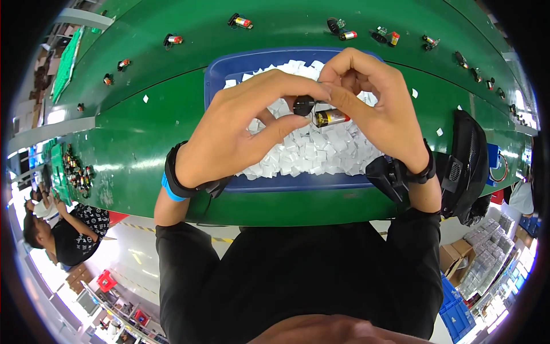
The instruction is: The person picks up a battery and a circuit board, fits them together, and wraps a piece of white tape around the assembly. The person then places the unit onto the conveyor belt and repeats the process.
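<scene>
Thumb and forefinger of the left hand (229, 123) pinch a black round part (303, 105), apparently steadying it for the right hand (384, 106), whose fingers curl nearly together, their hold unclear. It and a battery-like cylinder (332, 118) sit between the hands, above the blue tray (298, 183) near the bench (321, 215)'s front edge.

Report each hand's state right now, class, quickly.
Left hand: closed, pinching the black round part.
Right hand: curled beside the small cylinder; its grip cannot be told.
</scene>
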`<state>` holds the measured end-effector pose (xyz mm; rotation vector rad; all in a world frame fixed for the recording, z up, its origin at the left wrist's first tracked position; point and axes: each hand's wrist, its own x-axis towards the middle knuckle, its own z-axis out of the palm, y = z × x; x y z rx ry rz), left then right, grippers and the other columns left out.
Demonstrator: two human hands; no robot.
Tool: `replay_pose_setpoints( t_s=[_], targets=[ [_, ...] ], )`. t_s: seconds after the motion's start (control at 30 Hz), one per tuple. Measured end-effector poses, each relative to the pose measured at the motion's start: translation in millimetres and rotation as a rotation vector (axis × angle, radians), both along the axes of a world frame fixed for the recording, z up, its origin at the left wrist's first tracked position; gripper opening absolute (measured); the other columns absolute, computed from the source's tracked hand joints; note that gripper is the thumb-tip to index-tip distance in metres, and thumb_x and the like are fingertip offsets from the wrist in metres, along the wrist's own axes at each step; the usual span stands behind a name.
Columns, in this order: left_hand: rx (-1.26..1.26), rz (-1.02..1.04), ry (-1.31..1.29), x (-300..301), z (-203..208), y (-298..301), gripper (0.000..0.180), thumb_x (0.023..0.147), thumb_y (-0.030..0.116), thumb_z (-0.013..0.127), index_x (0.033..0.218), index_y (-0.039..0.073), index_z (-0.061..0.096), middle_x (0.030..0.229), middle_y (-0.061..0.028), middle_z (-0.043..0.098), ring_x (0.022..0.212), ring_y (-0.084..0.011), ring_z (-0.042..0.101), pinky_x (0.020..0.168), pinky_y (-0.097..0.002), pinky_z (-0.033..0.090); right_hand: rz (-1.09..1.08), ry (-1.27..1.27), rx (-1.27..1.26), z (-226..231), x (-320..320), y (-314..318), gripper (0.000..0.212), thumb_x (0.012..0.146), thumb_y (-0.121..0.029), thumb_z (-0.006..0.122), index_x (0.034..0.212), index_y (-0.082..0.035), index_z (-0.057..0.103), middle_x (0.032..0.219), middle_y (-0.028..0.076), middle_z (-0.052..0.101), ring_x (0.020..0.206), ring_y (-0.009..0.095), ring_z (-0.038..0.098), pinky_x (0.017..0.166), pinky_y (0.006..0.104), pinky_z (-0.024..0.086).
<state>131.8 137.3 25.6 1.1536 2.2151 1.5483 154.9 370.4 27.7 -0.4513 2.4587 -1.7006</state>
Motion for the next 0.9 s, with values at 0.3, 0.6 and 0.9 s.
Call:
replay_pose_setpoints(
  t_s=[0.3, 0.6, 0.9],
  targets=[
    [0.134, 0.138, -0.347, -7.8, -3.8, -2.8, 0.038, 0.087, -0.003, 0.072, 0.124, 0.001, 0.066, 0.105, -0.0105, 0.069, 0.093, -0.0146, 0.067, 0.064, -0.0267, 0.064, 0.102, 0.690, 0.371, 16.0, -2.0, 4.5, 0.027, 0.080, -0.010, 0.080, 0.102, -0.006, 0.066, 0.091, 0.004, 0.064, 0.087, 0.019, 0.062, 0.086, 0.0356, 0.050],
    [0.176, 0.107, -0.443, -9.3, 5.4, -6.3, 0.036, 0.089, -0.006, 0.068, 0.125, -0.004, 0.063, 0.110, -0.0131, 0.069, 0.094, -0.0161, 0.067, 0.063, -0.0273, 0.064, 0.005, 0.845, 0.476, 5.4, 2.8, -9.6, 0.029, 0.071, -0.009, 0.083, 0.096, -0.008, 0.068, 0.100, 0.002, 0.071, 0.094, 0.023, 0.065, 0.101, 0.0495, 0.046],
    [0.254, 0.073, -0.812, -15.9, 18.2, -14.1, 0.035, 0.092, -0.003, 0.066, 0.125, -0.009, 0.059, 0.113, -0.0150, 0.067, 0.092, -0.0164, 0.067, 0.062, -0.0277, 0.062, -0.029, 1.053, 0.495, 5.7, 6.9, -14.9, 0.026, 0.070, -0.008, 0.084, 0.094, -0.011, 0.073, 0.096, 0.000, 0.076, 0.093, 0.021, 0.069, 0.104, 0.0559, 0.045]
  ],
)
